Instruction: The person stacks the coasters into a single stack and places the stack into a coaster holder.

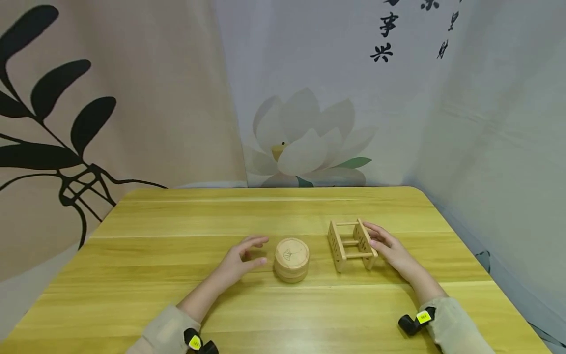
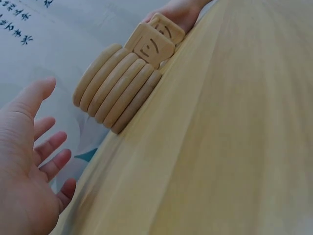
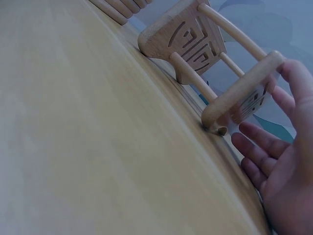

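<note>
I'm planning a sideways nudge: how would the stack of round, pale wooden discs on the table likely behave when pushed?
The stack of round, pale wooden discs would probably slide apart, since seams show between layers and no binding is visible. Each disc looks stiff, its rim thick and even. Wider than tall, the pile seems unlikely to topple whole.
</note>
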`<action>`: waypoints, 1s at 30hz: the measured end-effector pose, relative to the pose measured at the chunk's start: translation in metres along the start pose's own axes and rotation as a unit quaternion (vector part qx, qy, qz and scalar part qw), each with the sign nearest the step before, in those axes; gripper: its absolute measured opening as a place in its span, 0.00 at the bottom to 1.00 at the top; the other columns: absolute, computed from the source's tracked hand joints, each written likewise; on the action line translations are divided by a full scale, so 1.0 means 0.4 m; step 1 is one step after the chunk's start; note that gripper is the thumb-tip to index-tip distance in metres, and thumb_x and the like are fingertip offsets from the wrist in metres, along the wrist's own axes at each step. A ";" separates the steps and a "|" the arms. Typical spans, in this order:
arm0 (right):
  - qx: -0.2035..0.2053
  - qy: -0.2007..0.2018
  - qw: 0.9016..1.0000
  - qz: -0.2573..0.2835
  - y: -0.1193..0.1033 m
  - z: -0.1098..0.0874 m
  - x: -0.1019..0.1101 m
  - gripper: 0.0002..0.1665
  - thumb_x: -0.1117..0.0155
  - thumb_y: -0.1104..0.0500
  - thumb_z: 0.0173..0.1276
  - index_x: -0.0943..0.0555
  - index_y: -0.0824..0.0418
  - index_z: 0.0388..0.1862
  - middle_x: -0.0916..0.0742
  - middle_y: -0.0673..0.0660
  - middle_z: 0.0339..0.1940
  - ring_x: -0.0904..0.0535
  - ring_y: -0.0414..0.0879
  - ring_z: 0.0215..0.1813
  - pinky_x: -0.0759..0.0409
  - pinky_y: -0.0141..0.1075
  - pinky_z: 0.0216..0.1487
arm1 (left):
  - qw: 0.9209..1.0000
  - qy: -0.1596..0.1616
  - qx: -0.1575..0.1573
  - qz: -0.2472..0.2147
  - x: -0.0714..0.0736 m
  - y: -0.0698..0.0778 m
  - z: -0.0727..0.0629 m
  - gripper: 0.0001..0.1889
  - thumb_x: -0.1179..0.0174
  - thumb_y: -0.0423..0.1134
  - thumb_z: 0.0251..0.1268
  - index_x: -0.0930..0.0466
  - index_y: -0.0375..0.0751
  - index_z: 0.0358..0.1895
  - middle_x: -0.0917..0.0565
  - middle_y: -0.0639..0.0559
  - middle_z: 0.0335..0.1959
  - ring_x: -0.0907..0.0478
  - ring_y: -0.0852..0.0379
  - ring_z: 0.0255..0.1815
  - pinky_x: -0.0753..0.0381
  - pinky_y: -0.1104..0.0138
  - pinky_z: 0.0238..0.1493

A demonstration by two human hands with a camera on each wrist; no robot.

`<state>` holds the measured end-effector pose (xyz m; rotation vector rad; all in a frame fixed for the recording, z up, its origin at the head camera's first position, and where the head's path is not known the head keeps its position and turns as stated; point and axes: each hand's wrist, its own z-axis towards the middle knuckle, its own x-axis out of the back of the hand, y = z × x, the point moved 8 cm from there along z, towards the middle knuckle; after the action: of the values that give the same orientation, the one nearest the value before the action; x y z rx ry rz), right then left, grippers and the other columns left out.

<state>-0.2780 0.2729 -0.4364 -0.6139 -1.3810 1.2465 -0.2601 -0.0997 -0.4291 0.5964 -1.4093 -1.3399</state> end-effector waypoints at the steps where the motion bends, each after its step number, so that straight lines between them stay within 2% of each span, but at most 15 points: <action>1: -0.004 0.002 1.000 -0.003 0.000 -0.002 0.002 0.29 0.52 0.58 0.78 0.41 0.60 0.75 0.29 0.71 0.64 0.27 0.41 0.58 0.29 0.29 0.54 | 1.000 0.001 0.003 -0.003 0.002 -0.003 -0.002 0.26 0.37 0.37 0.64 0.29 0.38 0.65 0.28 0.48 0.62 0.33 0.46 0.60 0.34 0.51 0.56; 6: -0.014 0.011 1.000 -0.008 -0.002 -0.007 0.007 0.29 0.51 0.58 0.77 0.40 0.61 0.75 0.28 0.71 0.64 0.27 0.40 0.58 0.31 0.28 0.55 | 0.999 0.005 0.031 -0.028 0.015 -0.028 -0.011 0.25 0.42 0.39 0.69 0.30 0.37 0.66 0.27 0.45 0.62 0.32 0.45 0.59 0.29 0.55 0.54; 9: -0.020 0.011 1.000 -0.006 -0.007 -0.008 0.008 0.30 0.51 0.58 0.77 0.41 0.61 0.74 0.28 0.71 0.64 0.27 0.39 0.57 0.30 0.28 0.54 | 0.999 0.003 0.046 -0.026 0.027 -0.038 -0.017 0.25 0.43 0.41 0.70 0.31 0.38 0.67 0.27 0.45 0.62 0.30 0.46 0.58 0.27 0.57 0.52; 17: -0.035 0.015 0.999 -0.019 -0.016 -0.007 0.014 0.30 0.48 0.56 0.76 0.39 0.61 0.74 0.27 0.71 0.63 0.26 0.40 0.56 0.30 0.28 0.54 | 0.998 -0.029 0.056 0.009 0.053 -0.035 -0.025 0.27 0.43 0.45 0.70 0.32 0.38 0.68 0.26 0.44 0.61 0.30 0.43 0.59 0.28 0.50 0.55; 21: -0.040 0.006 0.999 -0.021 -0.017 -0.008 0.014 0.31 0.48 0.55 0.76 0.39 0.61 0.74 0.28 0.70 0.64 0.26 0.42 0.57 0.30 0.29 0.54 | 0.997 -0.040 0.064 0.035 0.072 -0.034 -0.033 0.27 0.42 0.47 0.69 0.31 0.38 0.67 0.25 0.44 0.60 0.30 0.44 0.59 0.27 0.51 0.55; 30: -0.036 -0.005 0.998 -0.045 -0.034 -0.009 0.016 0.31 0.47 0.56 0.75 0.39 0.62 0.74 0.28 0.69 0.65 0.26 0.42 0.57 0.29 0.31 0.54 | 0.992 -0.033 0.082 0.092 0.142 -0.038 -0.051 0.28 0.42 0.50 0.68 0.31 0.40 0.67 0.24 0.46 0.58 0.29 0.48 0.55 0.26 0.54 0.49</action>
<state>-0.2723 0.2757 -0.4223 -0.5890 -1.4509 1.1345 -0.2647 -0.1619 -0.4276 0.5194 -1.5981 -1.1143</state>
